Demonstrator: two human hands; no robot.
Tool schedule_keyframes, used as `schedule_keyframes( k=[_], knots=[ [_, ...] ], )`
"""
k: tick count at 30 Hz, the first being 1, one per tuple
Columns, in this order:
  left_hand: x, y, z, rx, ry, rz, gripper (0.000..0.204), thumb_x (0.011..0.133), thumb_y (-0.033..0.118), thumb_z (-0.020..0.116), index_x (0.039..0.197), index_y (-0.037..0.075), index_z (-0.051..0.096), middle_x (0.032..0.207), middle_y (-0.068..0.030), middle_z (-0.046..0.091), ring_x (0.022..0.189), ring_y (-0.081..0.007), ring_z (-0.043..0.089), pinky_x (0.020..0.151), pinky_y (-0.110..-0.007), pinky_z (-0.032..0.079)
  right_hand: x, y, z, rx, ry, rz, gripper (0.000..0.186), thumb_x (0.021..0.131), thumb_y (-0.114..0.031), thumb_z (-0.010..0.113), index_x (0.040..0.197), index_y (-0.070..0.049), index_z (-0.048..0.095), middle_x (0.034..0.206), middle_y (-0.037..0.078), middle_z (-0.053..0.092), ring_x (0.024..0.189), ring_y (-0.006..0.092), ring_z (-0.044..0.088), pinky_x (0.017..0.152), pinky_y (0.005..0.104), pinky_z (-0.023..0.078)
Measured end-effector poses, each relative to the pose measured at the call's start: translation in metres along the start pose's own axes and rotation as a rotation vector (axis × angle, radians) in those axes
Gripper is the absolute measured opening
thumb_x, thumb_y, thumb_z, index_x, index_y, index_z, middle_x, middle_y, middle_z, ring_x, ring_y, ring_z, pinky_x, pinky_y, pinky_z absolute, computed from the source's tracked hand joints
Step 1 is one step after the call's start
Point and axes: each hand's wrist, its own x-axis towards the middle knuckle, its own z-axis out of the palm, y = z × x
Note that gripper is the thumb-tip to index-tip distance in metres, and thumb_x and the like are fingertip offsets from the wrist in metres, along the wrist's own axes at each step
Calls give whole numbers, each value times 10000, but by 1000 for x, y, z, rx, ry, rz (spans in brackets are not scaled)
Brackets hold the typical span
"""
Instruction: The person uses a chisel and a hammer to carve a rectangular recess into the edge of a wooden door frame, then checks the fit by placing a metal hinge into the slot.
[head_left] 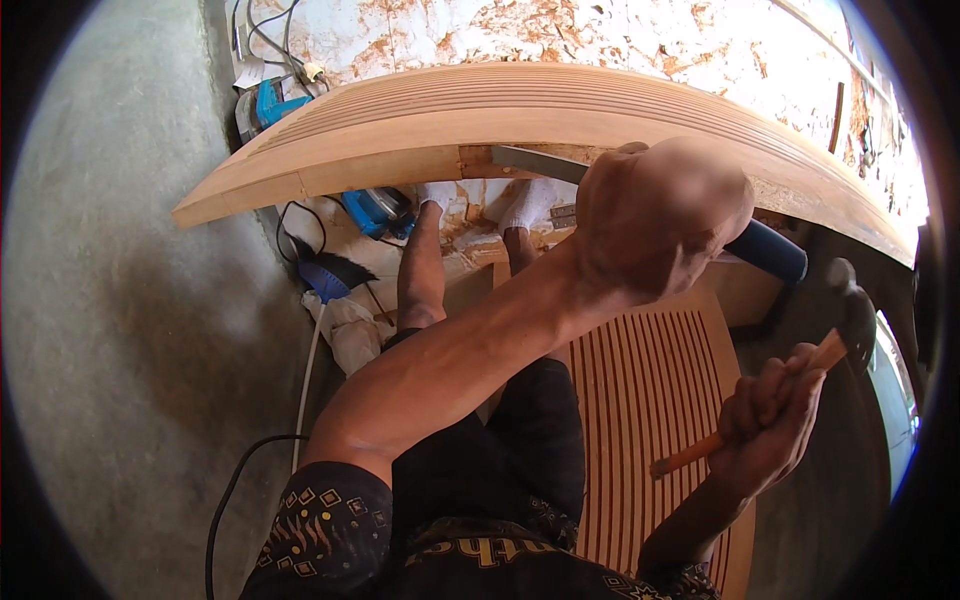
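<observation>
Wood fills the upper frame: a grooved panel [520,110] on edge. Your left hand [660,215] wraps tight around a blue-handled chisel [545,163], blade set against it, probably to pare. Lower right, your right hand [765,420] grips a hammer [790,370], raised to strike.

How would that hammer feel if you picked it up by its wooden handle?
The hammer is probably top-heavy: its dark head looks like metal on a slim wooden handle. The right hand grips it mid-handle, so it likely swings stiffly and wouldn't roll far.
</observation>
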Motion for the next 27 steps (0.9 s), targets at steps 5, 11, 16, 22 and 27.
schedule_keyframes(
  k=[5, 11, 16, 22, 27],
  knots=[
    [-1, -1, 2, 47, -52, -13, 176, 839, 195, 676, 715, 92, 606, 573, -87, 578, 538, -231, 648, 431, -382, 473, 1, 4, 1, -80, -6, 71, 326, 1122, -418, 428, 1084, -98, 479, 593, -51, 322, 403, 15, 202, 328, 213, 169],
    [-1, -4, 3, 69, -40, -16, 147, 814, 161, 687, 718, 96, 596, 570, -67, 566, 531, -222, 632, 433, -380, 470, 10, 9, -1, -94, -35, 80, 320, 1120, -418, 434, 1077, -105, 484, 597, -57, 313, 409, 10, 209, 330, 208, 167],
    [0, -5, 5, 101, -35, -13, 173, 719, 118, 753, 733, 108, 581, 576, -35, 548, 525, -204, 603, 429, -367, 450, 15, 7, -3, -155, -65, 126, 311, 1120, -413, 441, 1069, -109, 487, 598, -60, 314, 412, 9, 207, 334, 206, 153],
    [-2, -6, 8, 120, -25, -19, 208, 708, 159, 780, 729, 107, 580, 574, -38, 555, 523, -209, 610, 425, -362, 440, 19, 9, -4, -138, -82, 129, 314, 1121, -412, 437, 1072, -109, 499, 602, -65, 312, 411, 10, 206, 331, 207, 151],
    [-1, -9, 8, 126, 3, -7, 208, 713, 163, 775, 716, 106, 575, 573, -38, 558, 517, -208, 608, 422, -359, 435, 26, 11, -2, -50, -38, 147, 305, 1120, -402, 446, 1064, -108, 503, 600, -64, 307, 411, 9, 210, 332, 208, 152]
  ],
)
